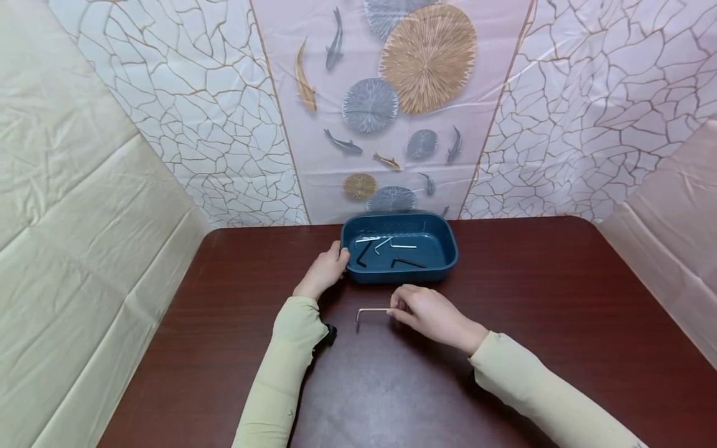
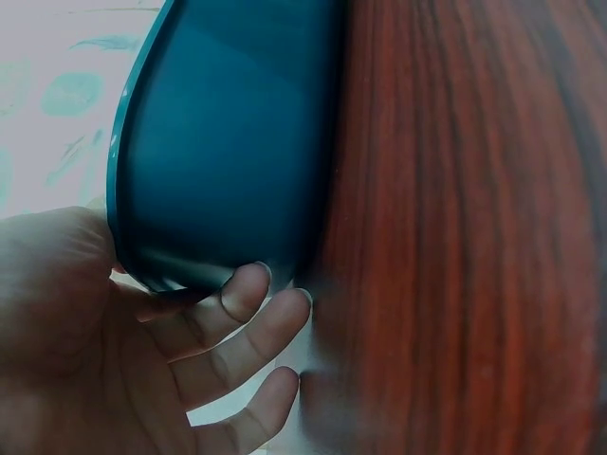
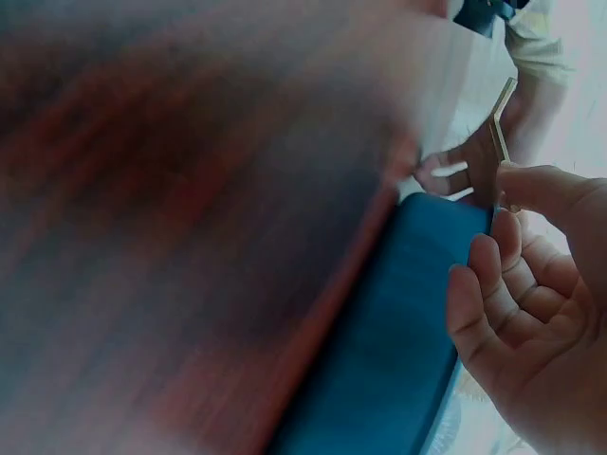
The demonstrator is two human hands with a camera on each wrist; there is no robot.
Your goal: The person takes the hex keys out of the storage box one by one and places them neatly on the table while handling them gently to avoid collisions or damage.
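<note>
While my left hand (image 1: 325,272) grips the left end of the bin (image 1: 400,274), thumb at the rim and other fingers outside, my right hand (image 1: 430,313) pinches one hex key (image 1: 372,310) between thumb and fingertip. Hex key is over the table (image 1: 560,298), just in front of the bin: long leg roughly level, short leg pointing down at its left end. Right's remaining fingers curl loosely in toward the palm. Left wrist view: three fingers slightly spread by the bin's end; can't see the thumb pad. Bin sits near the table's far edge, black keys (image 1: 410,263) and silver keys (image 1: 404,246) lying inside at mixed angles.
</note>
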